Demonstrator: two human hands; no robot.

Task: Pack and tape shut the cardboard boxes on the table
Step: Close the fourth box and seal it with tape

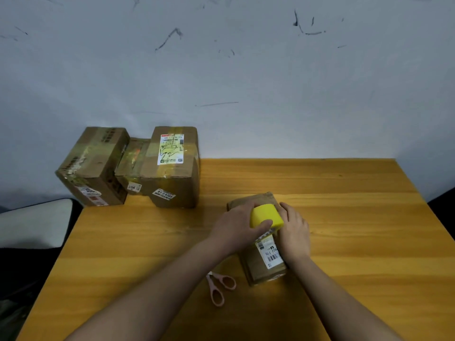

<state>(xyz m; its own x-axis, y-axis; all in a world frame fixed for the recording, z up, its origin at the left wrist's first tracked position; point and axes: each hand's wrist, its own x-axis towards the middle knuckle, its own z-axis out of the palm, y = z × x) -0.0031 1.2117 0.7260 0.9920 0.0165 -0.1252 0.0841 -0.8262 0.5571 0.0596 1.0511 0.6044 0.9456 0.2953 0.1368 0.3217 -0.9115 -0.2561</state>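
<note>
Person taping a small cardboard box [264, 257] in the middle of a wooden table [344, 183].

Left hand [236, 227] grips a yellow tape roll [264, 215] on the box; right hand [294, 232], fingers lying flat, presses the box's side. If that hand slips, the strip may wrinkle or run crooked.

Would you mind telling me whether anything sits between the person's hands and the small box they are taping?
Nothing visible does. The left hand grips the yellow tape roll on the small box, and the right hand rests against that box. The scissors lie off to the side.
</note>
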